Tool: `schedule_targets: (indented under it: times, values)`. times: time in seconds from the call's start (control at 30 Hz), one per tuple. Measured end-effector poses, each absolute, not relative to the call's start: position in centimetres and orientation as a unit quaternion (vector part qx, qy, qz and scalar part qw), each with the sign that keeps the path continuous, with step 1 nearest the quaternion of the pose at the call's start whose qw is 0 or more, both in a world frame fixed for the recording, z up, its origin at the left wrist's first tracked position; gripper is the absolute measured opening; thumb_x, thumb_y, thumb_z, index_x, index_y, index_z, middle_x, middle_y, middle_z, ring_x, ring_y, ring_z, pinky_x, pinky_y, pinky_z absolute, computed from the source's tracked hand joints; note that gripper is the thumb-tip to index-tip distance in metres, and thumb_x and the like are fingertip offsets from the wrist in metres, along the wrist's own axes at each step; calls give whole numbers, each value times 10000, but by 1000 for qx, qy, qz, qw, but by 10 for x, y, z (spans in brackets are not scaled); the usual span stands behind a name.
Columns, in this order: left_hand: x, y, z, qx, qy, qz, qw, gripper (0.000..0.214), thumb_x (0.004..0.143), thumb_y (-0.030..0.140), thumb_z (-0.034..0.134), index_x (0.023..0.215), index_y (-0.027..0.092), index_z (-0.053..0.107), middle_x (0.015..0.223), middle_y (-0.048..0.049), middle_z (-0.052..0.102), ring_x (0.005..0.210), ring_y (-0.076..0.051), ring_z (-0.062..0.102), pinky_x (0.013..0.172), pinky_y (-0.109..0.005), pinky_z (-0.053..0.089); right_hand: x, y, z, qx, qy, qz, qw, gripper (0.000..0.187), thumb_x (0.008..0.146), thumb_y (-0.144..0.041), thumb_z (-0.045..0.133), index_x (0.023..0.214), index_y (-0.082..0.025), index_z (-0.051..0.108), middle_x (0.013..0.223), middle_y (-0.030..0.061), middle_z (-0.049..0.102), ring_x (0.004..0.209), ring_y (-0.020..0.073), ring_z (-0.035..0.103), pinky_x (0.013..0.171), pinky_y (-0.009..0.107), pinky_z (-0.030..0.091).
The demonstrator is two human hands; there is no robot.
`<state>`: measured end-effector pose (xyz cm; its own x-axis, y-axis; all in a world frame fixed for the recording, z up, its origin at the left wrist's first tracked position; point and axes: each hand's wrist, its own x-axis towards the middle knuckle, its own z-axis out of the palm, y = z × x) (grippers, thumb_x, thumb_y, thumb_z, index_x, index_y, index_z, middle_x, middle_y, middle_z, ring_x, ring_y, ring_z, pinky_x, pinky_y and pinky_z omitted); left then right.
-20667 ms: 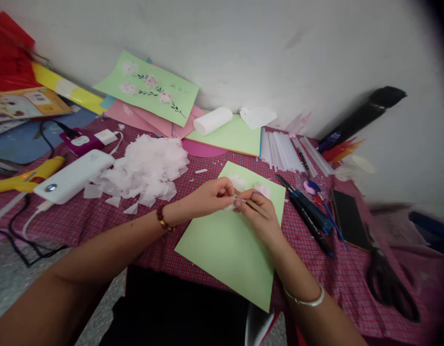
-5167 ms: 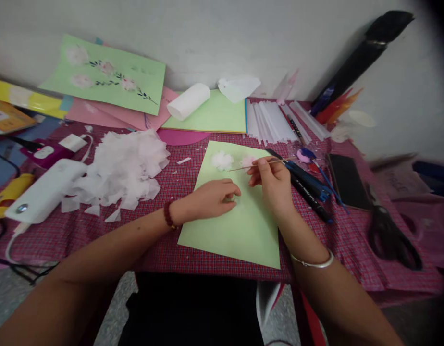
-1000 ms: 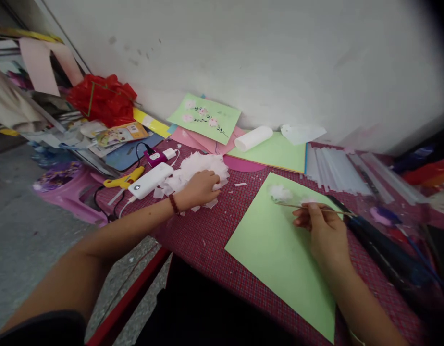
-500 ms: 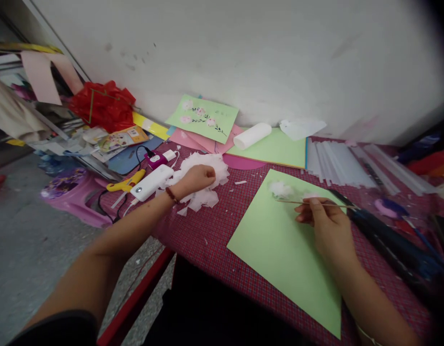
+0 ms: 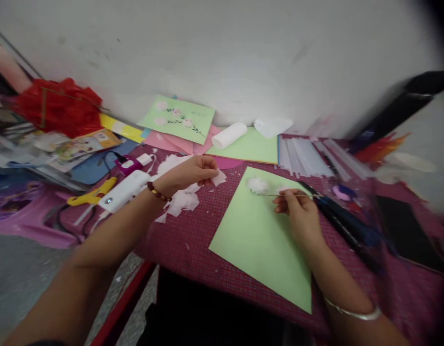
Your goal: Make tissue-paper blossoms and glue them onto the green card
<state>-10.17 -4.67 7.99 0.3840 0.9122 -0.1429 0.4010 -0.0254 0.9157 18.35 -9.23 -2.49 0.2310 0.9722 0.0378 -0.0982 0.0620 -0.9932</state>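
Note:
My left hand (image 5: 193, 172) hovers over the pile of white tissue squares (image 5: 180, 199), fingers pinched on one tissue piece (image 5: 219, 178) lifted off it. My right hand (image 5: 296, 209) rests on the light green paper sheet (image 5: 261, 235) and pinches a thin wooden stick (image 5: 279, 194) that points left. The stick's tip lies beside a white tissue puff (image 5: 257, 184) stuck near the sheet's far corner. The picture is somewhat blurred by motion.
A white power bank (image 5: 123, 191), a yellow glue gun (image 5: 90, 196), a tissue roll (image 5: 229, 135), coloured paper sheets (image 5: 178, 117), white strips (image 5: 304, 158) and dark pens (image 5: 346, 226) lie on the red checked cloth (image 5: 193, 240). The wall stands close behind.
My left hand has lifted a tissue piece from the pile and moved right with it. The view has swung right. My right hand keeps the stick on the green sheet.

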Motion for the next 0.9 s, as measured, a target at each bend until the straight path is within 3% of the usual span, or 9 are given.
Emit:
schedule_targets:
  times: [0.17, 0.33, 0.43, 0.7, 0.9]
  values:
    - [-57, -24, 51, 674, 423, 241, 556, 68, 796, 185, 605, 801, 139, 555, 597, 31, 595, 485, -44, 541, 466, -155, 387, 183, -92, -25, -510, -427, 463, 586, 216, 770, -394, 625, 787, -185, 573, 629, -3, 637, 436, 105, 520, 410, 224, 389]
    - [-39, 3, 7, 561, 408, 239, 680, 168, 727, 185, 682, 809, 133, 545, 612, 23, 615, 520, -65, 588, 563, -204, 469, 179, -91, -26, -526, -444, 477, 547, 267, 771, -437, 624, 842, -185, 577, 709, 19, 678, 441, 112, 538, 375, 221, 360]
    - [-43, 9, -10, 541, 391, 250, 701, 213, 670, 194, 718, 792, 136, 553, 649, 20, 626, 576, -75, 599, 615, -224, 473, 177, -88, -26, -537, -446, 473, 538, 288, 779, -453, 623, 875, -184, 580, 778, 37, 696, 452, 112, 553, 370, 219, 358]
    - [-43, 11, -9, 784, 314, 145, 516, 105, 681, 205, 617, 752, 141, 659, 701, 22, 620, 643, -88, 524, 634, -215, 384, 176, -84, -25, -552, -396, 457, 574, 241, 787, -421, 627, 876, -204, 572, 817, 50, 713, 446, 111, 549, 376, 227, 363]
    - [-16, 2, -8, 800, 435, 202, 362, 127, 670, 126, 535, 709, 119, 656, 635, 8, 602, 582, -89, 494, 538, -206, 321, 177, -85, -26, -546, -397, 449, 586, 228, 808, -396, 613, 894, -189, 568, 826, 52, 708, 456, 104, 548, 382, 219, 363]
